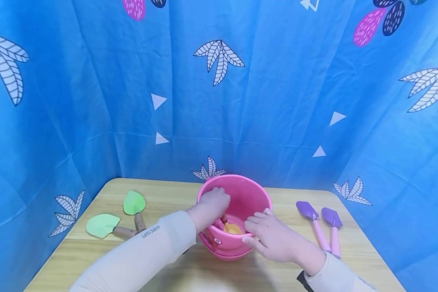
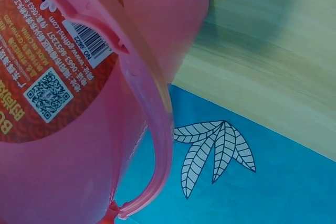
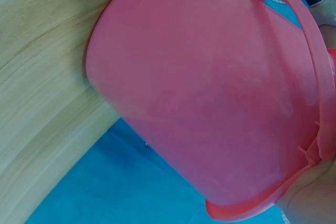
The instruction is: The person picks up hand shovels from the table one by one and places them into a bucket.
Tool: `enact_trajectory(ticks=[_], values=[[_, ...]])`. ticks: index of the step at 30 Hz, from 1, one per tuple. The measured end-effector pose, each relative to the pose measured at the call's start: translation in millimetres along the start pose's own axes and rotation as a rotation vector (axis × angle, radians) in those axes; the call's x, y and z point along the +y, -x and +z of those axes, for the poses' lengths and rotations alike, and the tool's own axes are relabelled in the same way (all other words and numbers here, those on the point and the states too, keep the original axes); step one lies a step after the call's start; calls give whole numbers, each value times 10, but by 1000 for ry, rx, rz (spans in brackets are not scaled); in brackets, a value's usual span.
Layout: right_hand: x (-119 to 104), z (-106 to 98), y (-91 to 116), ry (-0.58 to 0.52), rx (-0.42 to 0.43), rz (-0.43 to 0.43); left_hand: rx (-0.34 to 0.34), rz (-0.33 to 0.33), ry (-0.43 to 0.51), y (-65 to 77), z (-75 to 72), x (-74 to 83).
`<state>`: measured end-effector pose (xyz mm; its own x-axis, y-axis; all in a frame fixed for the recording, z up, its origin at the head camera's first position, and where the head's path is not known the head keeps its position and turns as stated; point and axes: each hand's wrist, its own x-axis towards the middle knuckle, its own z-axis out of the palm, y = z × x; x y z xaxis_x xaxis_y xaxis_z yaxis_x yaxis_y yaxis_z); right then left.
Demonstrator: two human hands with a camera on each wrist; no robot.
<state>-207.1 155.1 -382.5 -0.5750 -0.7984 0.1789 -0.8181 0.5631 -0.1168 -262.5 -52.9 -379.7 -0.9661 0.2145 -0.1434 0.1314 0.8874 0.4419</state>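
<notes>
A pink bucket (image 1: 237,244) stands mid-table with its mouth facing up toward me; its red label (image 2: 52,66) and folded-down handle show in the left wrist view. My left hand (image 1: 215,201) reaches in over the rim, fingers curled round the brown handle of a toy shovel (image 1: 233,229). The shovel's yellow-orange head lies low inside the bucket, and most of its handle is hidden by the hand. On the near right side, my right hand (image 1: 268,235) grips the bucket's rim, thumb outside and fingers over the edge.
Two green toy shovels (image 1: 134,202) (image 1: 103,225) with brown handles lie on the left of the wooden table (image 1: 175,190). At the right are two purple toy shovels (image 1: 306,210) (image 1: 331,217) with pink handles. A blue patterned curtain (image 1: 219,113) surrounds the table's back and sides.
</notes>
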Motion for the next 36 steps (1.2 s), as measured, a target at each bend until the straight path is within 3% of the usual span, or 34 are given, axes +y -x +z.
enact_trajectory(ticks=[2,4,6,11,22,29,36], values=[[-1,3,1,-1,2,3,8,28,-74,-6,-2,-1],[-3,4,2,0,2,3,23,96,-227,-13,-11,-1],[-4,5,2,4,6,2,44,132,-315,-23,-16,-3],[-6,0,-3,16,22,-11,70,160,-375,-28,-27,-3],[-23,-3,-3,5,15,5,80,190,-405,-12,-30,3],[-21,-8,-2,3,23,-1,91,185,-301,-16,-35,0],[-17,-5,2,-4,13,5,143,246,-253,-32,-62,21]])
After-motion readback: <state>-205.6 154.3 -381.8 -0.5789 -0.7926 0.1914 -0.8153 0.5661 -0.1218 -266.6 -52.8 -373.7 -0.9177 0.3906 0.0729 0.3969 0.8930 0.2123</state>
